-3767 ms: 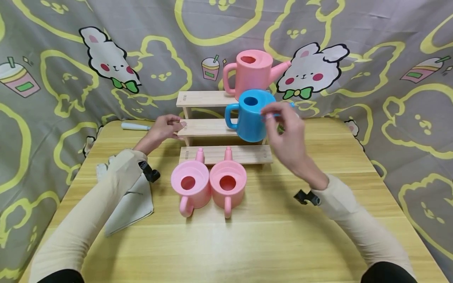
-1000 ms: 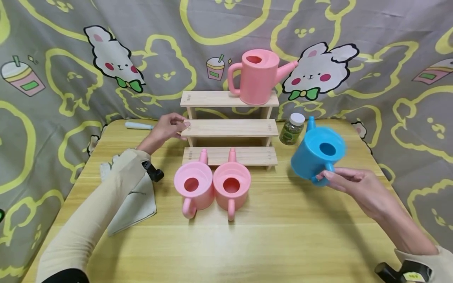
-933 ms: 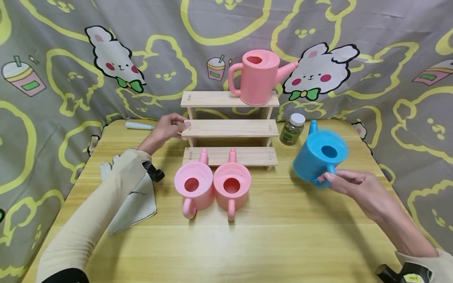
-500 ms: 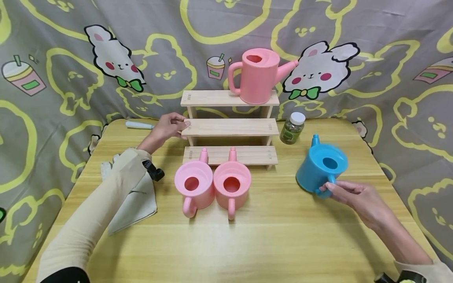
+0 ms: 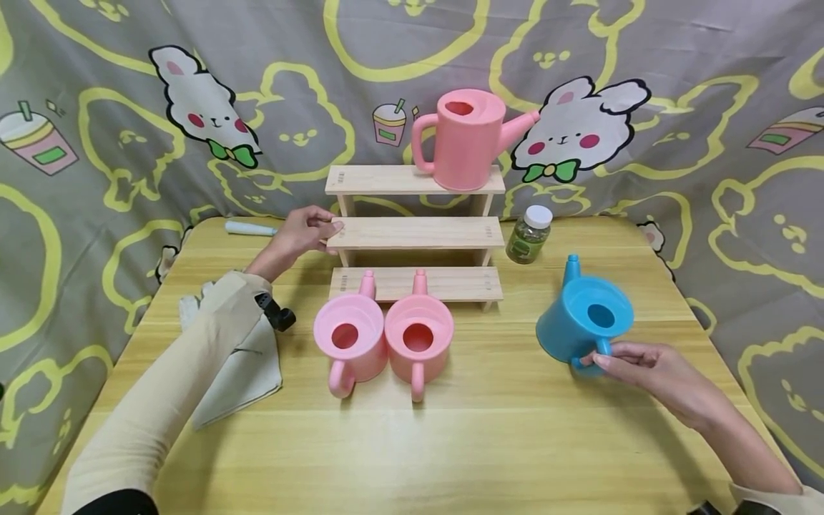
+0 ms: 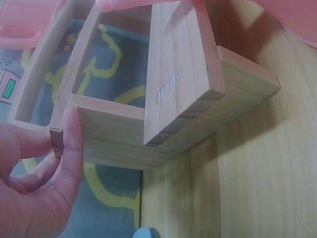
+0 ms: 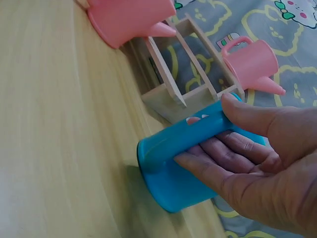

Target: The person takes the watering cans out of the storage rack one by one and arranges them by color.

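Head: the right grip (image 5: 655, 372) holds the blue can (image 5: 563, 329) by its handle (image 5: 603, 347), to the right of the stand (image 5: 450, 285); earlier it was up by the middle shelf (image 5: 415, 232). The left grip (image 5: 299, 234) stays at that shelf's left end. Three pink cans (image 5: 365, 361) are unmoved.

Left wrist: thumb and fingers (image 6: 73, 144) pinch the shelf end.

Right wrist: fingers (image 7: 203, 171) curl round the handle; whether the can touches the table (image 7: 59, 129) cannot be told.

Wood-grain table (image 5: 489, 458) before me. Grey cloth (image 5: 277, 28) behind table and along both its sides, printed with yellow outlines (image 5: 399, 76), white rabbits (image 5: 576, 123), pink cups (image 5: 389, 134). Pale sheen on table.
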{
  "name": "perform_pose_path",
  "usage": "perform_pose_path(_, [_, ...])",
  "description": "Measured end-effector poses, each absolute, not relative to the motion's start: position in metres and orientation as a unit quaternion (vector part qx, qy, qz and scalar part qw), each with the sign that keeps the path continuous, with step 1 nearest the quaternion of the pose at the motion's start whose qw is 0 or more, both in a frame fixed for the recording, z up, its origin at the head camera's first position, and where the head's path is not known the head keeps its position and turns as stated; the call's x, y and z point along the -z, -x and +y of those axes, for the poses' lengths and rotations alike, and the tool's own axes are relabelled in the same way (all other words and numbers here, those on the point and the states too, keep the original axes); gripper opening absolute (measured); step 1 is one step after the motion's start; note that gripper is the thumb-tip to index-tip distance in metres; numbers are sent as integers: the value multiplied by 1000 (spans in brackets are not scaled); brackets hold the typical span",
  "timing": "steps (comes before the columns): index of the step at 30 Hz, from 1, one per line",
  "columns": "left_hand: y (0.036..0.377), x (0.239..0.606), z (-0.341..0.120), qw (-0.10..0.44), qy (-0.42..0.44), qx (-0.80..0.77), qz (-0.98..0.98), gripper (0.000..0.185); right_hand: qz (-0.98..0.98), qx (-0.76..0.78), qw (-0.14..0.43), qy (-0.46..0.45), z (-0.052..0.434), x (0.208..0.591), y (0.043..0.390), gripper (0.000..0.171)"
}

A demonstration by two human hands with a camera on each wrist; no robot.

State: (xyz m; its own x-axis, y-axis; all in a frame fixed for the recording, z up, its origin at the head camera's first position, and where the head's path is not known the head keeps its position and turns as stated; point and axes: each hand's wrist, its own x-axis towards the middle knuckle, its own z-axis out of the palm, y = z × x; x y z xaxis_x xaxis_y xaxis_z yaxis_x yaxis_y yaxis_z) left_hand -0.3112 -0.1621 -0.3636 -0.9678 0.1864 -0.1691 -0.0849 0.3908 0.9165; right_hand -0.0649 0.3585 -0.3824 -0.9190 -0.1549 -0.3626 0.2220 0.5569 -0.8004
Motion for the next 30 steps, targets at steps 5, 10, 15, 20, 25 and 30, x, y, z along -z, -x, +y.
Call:
perform_pose_path(5, [312, 363, -162, 123, -39, -545, 828, 40, 856, 469, 217, -20, 360, 379, 68, 38])
perform_pose_path(10, [311, 364, -163, 126, -37, -543, 830, 42, 850, 475, 227, -7, 362, 375, 69, 37])
perform_pose_path(15, [312, 365, -163, 127, -37, -547, 826, 42, 866, 438, 239, 4, 361, 366, 70, 34])
perform_pose_path(20, [313, 363, -163, 131, -36, -548, 825, 43, 904, 361, 231, 6, 361, 357, 70, 38])
perform_pose_path(25, [311, 363, -163, 129, -34, -545, 828, 43, 947, 267, 178, 6, 359, 345, 64, 45])
perform_pose_path(30, [311, 364, -164, 130, -36, -544, 828, 44, 976, 208, 63, -2, 360, 310, 56, 42])
